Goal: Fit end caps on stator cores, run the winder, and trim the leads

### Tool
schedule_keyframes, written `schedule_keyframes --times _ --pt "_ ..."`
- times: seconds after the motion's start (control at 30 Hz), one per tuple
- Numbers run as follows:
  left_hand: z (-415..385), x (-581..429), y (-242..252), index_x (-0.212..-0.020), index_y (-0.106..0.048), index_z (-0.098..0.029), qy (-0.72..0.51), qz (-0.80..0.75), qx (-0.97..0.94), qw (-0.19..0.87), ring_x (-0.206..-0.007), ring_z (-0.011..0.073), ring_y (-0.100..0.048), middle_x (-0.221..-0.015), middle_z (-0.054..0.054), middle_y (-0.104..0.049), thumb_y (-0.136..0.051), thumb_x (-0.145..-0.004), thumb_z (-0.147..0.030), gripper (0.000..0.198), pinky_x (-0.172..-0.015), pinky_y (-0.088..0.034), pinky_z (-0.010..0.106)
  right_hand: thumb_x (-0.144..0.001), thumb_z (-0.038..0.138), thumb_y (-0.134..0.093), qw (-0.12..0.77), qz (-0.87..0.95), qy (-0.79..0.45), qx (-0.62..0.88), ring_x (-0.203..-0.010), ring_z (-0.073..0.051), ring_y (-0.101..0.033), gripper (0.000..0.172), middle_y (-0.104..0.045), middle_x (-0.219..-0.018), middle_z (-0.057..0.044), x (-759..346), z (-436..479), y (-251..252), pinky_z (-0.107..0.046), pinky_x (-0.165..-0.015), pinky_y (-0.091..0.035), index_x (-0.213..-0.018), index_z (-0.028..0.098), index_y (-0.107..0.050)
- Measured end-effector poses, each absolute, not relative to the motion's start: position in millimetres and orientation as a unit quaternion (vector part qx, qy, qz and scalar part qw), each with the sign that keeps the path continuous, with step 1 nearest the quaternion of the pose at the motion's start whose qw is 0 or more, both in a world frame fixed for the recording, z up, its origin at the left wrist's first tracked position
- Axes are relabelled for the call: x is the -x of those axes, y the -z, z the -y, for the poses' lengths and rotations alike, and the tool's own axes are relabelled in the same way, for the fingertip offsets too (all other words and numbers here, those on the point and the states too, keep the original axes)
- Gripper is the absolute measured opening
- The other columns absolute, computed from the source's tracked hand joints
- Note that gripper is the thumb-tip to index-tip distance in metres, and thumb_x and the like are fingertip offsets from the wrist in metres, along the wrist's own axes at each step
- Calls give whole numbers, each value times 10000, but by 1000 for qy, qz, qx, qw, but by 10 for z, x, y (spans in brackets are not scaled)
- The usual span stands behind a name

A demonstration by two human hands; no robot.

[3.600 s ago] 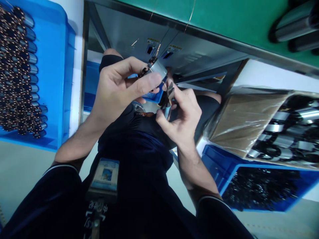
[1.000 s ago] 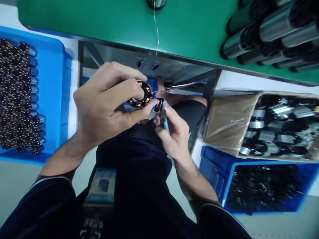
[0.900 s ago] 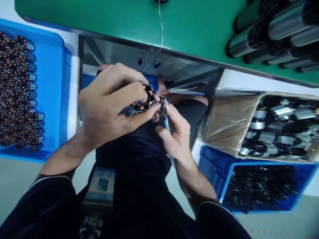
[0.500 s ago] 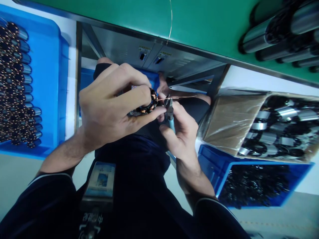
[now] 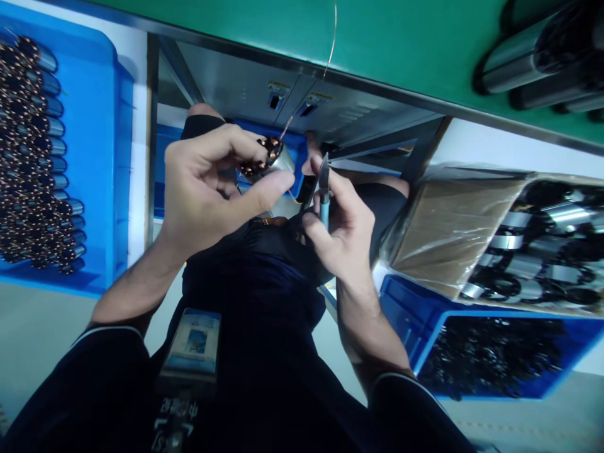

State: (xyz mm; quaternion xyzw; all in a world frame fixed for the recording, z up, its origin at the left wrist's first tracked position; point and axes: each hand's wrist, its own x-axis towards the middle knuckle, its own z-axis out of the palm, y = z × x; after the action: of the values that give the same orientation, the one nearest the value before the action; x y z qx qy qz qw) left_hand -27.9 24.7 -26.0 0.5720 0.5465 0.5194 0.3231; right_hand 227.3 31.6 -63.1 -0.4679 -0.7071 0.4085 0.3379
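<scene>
My left hand (image 5: pixel 207 182) grips a wound motor stator (image 5: pixel 282 162) between thumb and fingers. The stator has a silvery metal body and copper coils on its end, and a short twisted copper wire (image 5: pixel 286 127) sticks up from it. To its right, my right hand (image 5: pixel 344 226) is closed around wire cutters (image 5: pixel 324 192) with light blue handles. Their dark jaws point upward, apart from the stator. Whether the jaws are closed is hard to make out.
At left, a blue bin (image 5: pixel 97 126) holds rows of copper-wound stators. A green table (image 5: pixel 226 28) carries metal cylinders (image 5: pixel 514 60) at upper right. At right stand a plastic-lined cardboard box (image 5: pixel 457 233) of metal parts and a blue bin (image 5: pixel 406 314) of black parts.
The stator has been turned in my left hand so its metal side shows and a wire points up. The wire cutters have moved off the wires they were touching.
</scene>
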Motion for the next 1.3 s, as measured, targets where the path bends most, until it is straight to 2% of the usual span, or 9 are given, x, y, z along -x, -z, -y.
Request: schedule_keyframes --times 0.13,0.27,0.4,0.63,0.87,1.0,1.1,1.17,1.3 --pt "-290 184 441 -1002 -920 -311 -591 -486 -484 425 -624 154 -788 -938 0 -894 -996 -1101 -678 387 -381 -440 244 -1071 398 -824 337 756 -325 457 -894 -284 -663 637 -717 -1008 -50 -2243 -270 557 -552 -924 -726 -1707 366 -855" --pt "-306 19 438 -963 -962 -323 -613 -471 -427 469 -595 160 -782 -829 -6 -840 -1036 -1059 -694 391 -356 -426 230 -1103 381 -885 350 756 -303 463 -1012 -322 -709 634 -705 -1037 -61 -2192 -190 501 -656 -1130 -715 -1727 480 -829" --pt "-279 -71 350 -919 -933 -322 -586 -510 -419 471 -597 161 -773 -820 -13 -818 -1039 -1032 -749 454 -379 -486 235 -1151 438 -891 353 742 -311 478 -1131 -352 -748 563 -722 -1051 -71 -2177 -186 500 -711 -1287 -670 -1712 439 -843" --pt "-241 -112 408 -922 -894 -281 -617 -478 -409 473 -572 121 -729 -813 -26 -808 -1037 -1087 -658 436 -393 -488 228 -1192 392 -860 363 719 -382 454 -1000 -308 -761 568 -707 -1018 -45 -2176 -222 528 -629 -1147 -740 -1756 460 -826" --pt "-376 312 1005 -997 -812 -263 -608 -568 -350 430 -820 210 -869 -905 24 -787 -962 -946 -1035 788 -545 -622 306 -1107 376 -850 274 730 -439 447 -1483 -377 -841 718 -884 -1616 -123 -2380 -612 1185 -656 -1414 -624 -1815 281 -782" --pt "-30 1431 1240 -1149 -730 -324 -549 -708 -395 203 -874 145 -787 -1053 -44 -767 -880 -919 -1145 866 -614 -625 337 -982 354 -1068 262 721 -429 477 -899 -263 -838 1046 -940 -1416 -122 -2626 -767 1845 -402 -915 -710 -1946 328 -662" --pt "497 2313 1084 -1119 -592 -262 -488 -774 -396 75 -963 60 -659 -1047 -104 -691 -798 -874 -1238 1027 -804 -628 323 -1004 320 -1022 273 724 -441 454 -780 -255 -766 1018 -937 -1347 -70 -2758 -701 2120 -415 -756 -631 -1942 466 -653" --pt "830 2724 921 -1102 -594 -253 -355 -842 -405 31 -1177 125 -692 -1097 -79 -712 -811 -915 -1199 988 -1048 -685 450 -983 370 -1017 263 732 -437 451 -759 -282 -749 959 -932 -1210 -56 -2783 -647 2182 -455 -724 -602 -1885 492 -717" --pt "1225 3022 772 -1039 -714 -269 -161 -920 -350 67 -1417 300 -651 -1198 22 -752 -979 -948 -898 688 -1401 -518 645 -887 503 -1088 228 737 -439 461 -562 -262 -602 872 -860 -901 -31 -2738 -648 2221 -510 -628 -500 -1725 472 -849"
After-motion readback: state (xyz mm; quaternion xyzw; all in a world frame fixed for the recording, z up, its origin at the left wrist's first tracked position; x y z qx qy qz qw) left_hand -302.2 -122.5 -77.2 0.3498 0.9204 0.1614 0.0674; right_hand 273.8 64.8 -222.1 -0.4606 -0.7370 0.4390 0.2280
